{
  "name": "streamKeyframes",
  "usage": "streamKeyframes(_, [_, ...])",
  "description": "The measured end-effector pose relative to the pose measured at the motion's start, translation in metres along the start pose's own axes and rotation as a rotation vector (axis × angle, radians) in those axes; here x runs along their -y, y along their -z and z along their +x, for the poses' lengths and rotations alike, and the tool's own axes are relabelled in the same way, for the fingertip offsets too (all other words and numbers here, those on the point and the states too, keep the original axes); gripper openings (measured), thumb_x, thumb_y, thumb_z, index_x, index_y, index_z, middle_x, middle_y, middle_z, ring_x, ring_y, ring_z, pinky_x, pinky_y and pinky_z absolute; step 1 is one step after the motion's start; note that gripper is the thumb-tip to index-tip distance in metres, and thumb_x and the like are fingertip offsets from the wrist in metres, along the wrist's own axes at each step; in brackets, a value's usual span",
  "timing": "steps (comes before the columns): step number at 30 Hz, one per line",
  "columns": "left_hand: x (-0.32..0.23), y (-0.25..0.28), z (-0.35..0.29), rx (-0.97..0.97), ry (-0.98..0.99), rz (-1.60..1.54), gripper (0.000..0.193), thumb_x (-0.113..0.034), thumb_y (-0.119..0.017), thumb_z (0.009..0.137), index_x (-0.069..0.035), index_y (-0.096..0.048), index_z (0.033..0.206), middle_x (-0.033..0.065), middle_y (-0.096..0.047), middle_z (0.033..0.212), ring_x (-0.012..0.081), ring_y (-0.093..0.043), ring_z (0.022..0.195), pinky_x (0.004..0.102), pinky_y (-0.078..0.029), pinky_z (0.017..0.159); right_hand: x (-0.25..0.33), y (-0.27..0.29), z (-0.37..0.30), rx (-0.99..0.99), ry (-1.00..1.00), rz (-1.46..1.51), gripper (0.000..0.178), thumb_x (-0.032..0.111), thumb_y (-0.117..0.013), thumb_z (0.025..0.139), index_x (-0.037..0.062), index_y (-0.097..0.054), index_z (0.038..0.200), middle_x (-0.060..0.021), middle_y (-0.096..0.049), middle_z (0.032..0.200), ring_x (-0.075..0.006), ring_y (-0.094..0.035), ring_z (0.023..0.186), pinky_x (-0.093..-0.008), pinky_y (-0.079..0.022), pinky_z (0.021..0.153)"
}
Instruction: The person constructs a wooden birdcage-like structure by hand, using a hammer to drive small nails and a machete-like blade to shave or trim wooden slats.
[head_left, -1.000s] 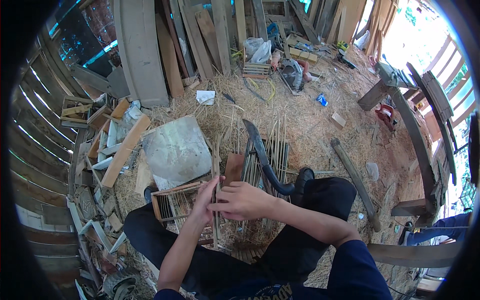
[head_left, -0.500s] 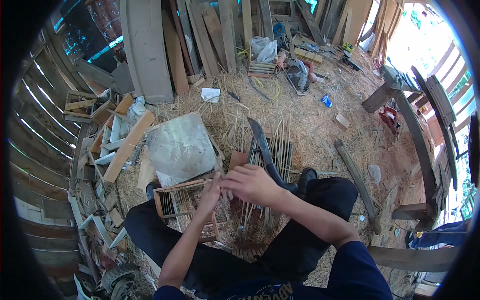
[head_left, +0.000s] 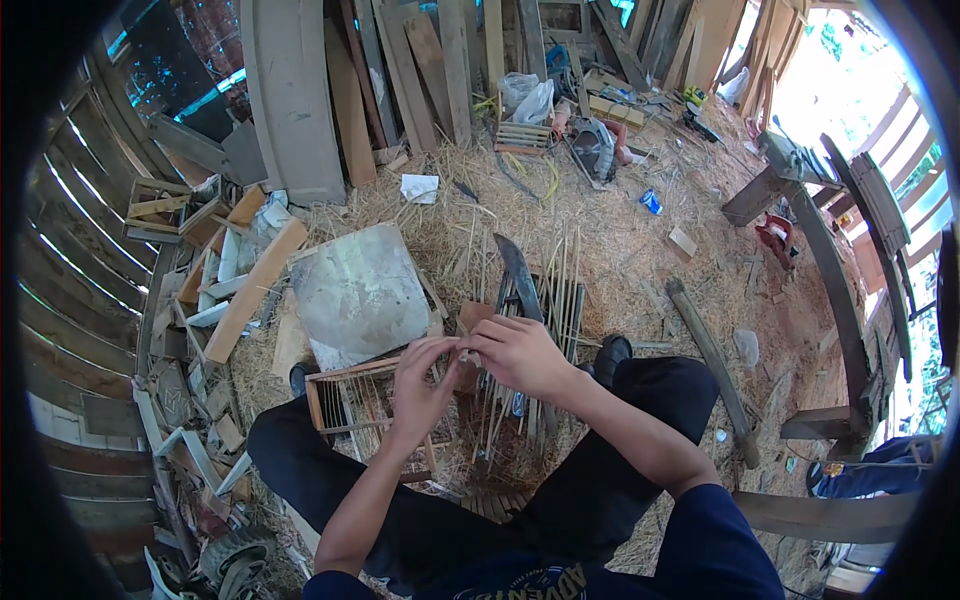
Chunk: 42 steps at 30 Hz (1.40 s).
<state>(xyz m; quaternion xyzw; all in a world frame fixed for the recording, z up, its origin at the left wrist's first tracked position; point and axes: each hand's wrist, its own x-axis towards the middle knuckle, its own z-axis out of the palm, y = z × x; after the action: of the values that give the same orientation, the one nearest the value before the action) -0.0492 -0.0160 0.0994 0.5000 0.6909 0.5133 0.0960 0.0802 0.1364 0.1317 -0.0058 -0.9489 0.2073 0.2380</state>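
Above my lap my left hand [head_left: 422,385] and my right hand [head_left: 518,357] meet, thumbs and fingertips pinched together. Something small and pale shows between the fingertips, too small to name. Beyond my right hand a dark machete [head_left: 517,272] lies with its curved blade pointing away; its handle is mostly hidden behind that hand. Under it spreads a bundle of thin bamboo sticks [head_left: 572,308]. Beside my left forearm, between my legs, sits a small wooden cage-like frame [head_left: 318,405] with thin bars, partly covered by that arm.
A worn square board [head_left: 362,295] lies ahead on the left. Scrap wood [head_left: 255,295] is piled farther left. A long pole [head_left: 715,370] rests on the straw-littered floor at right. A circular saw [head_left: 594,150] stands farther back. Another person's trouser leg [head_left: 880,468] shows at the right edge.
My left hand has turned, with its fingers now reaching toward the right hand. My right hand has shifted slightly right and now covers the machete's handle.
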Motion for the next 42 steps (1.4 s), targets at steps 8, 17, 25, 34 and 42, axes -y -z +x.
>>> streamKeyframes(8, [0.011,-0.003,-0.006,0.037,0.023,0.052,0.022,0.001,-0.075,0.08,0.002,-0.069,0.101,0.0148,-0.07,0.098,0.0296,-0.067,0.093,0.0361,-0.051,0.083,0.002,-0.002,0.0,0.029,-0.001,0.018,0.021,0.02,-0.069,0.087,0.0065,-0.066,0.103,-0.0059,-0.061,0.09,-0.0256,-0.064,0.089,-0.0376,-0.053,0.074])
streamKeyframes(17, [0.012,-0.009,-0.008,0.079,0.188,-0.005,0.022,-0.008,-0.076,0.084,0.002,-0.068,0.102,0.0137,-0.069,0.093,0.0219,-0.067,0.081,0.0329,-0.052,0.076,0.001,0.005,0.003,0.042,-0.049,0.039,0.023,0.026,-0.067,0.092,0.0043,-0.065,0.099,-0.0079,-0.06,0.088,-0.028,-0.063,0.087,-0.0394,-0.052,0.074])
streamKeyframes(25, [0.016,-0.008,-0.006,0.066,0.121,0.036,0.022,-0.008,-0.076,0.084,0.002,-0.067,0.101,0.0132,-0.068,0.089,0.0219,-0.064,0.076,0.033,-0.051,0.073,-0.001,0.002,0.003,0.076,-0.06,-0.001,0.024,0.025,-0.067,0.091,0.0059,-0.066,0.106,-0.0068,-0.059,0.092,-0.0267,-0.063,0.092,-0.0392,-0.053,0.075])
streamKeyframes(34, [0.012,-0.007,-0.004,0.118,0.217,0.032,0.021,-0.011,-0.072,0.089,0.003,-0.068,0.104,0.0137,-0.069,0.086,0.0201,-0.065,0.077,0.033,-0.051,0.073,-0.001,0.0,0.005,0.041,-0.092,0.015,0.021,0.023,-0.066,0.09,0.0041,-0.066,0.1,-0.0094,-0.059,0.093,-0.0283,-0.062,0.093,-0.0395,-0.053,0.078])
streamKeyframes(42, [0.04,-0.017,-0.013,0.147,0.206,0.115,0.023,-0.014,-0.066,0.095,0.002,-0.068,0.112,0.016,-0.072,0.09,0.0226,-0.07,0.08,0.0335,-0.053,0.074,-0.005,-0.003,0.009,0.001,-0.22,-0.176,0.028,0.017,-0.066,0.088,0.0088,-0.058,0.114,-0.0065,-0.064,0.087,-0.0257,-0.066,0.087,-0.039,-0.053,0.071])
